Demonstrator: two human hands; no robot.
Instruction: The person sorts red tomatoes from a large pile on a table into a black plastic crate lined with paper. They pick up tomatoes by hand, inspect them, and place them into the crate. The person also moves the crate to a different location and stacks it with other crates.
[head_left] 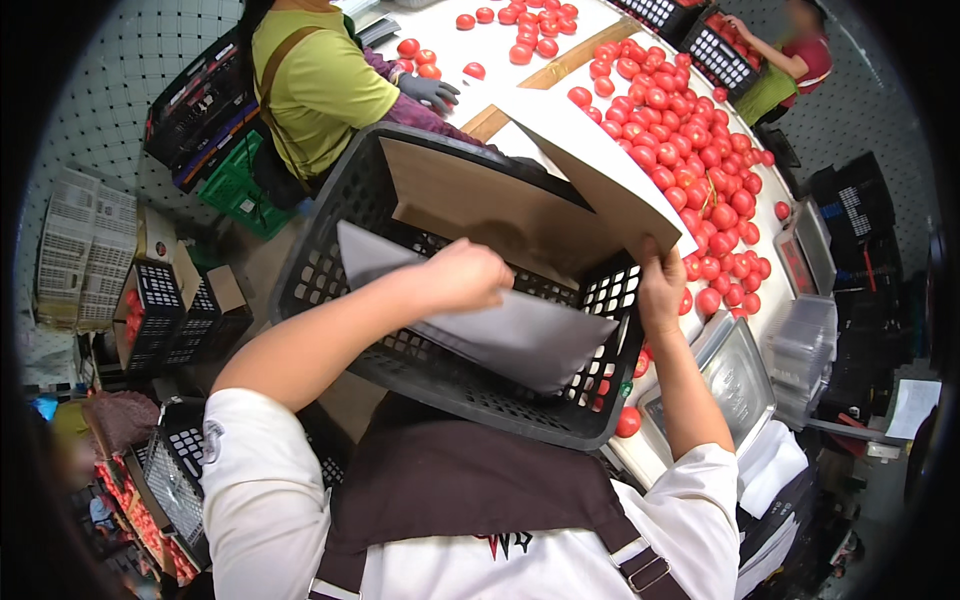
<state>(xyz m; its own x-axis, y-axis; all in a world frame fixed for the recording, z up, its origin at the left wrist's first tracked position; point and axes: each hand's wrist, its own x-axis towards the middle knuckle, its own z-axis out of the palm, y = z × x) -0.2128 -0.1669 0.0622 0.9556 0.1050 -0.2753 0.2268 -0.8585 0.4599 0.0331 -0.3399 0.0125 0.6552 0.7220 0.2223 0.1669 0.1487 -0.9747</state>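
A black plastic crate [500, 415] with slotted walls is in front of my body, tilted. Brown cardboard [480, 205] lines its far wall. My left hand [468, 275] is closed in a pinch at the top edge of a pale grey sheet [510, 335], which leans inside the crate toward the near wall. At the crate's right end, my right hand [661, 285] grips the lower corner of a cardboard sheet [610, 185], brown on the face toward me and white behind. That sheet slants up over the far right rim.
Many red tomatoes [700, 170] lie on the white table beyond. A co-worker in a green shirt [325, 80] stands at far left, a gloved hand [430, 92] near the tomatoes. A scale [735, 370] and clear plastic trays [805, 345] sit right. Crates [160, 310] are stacked left.
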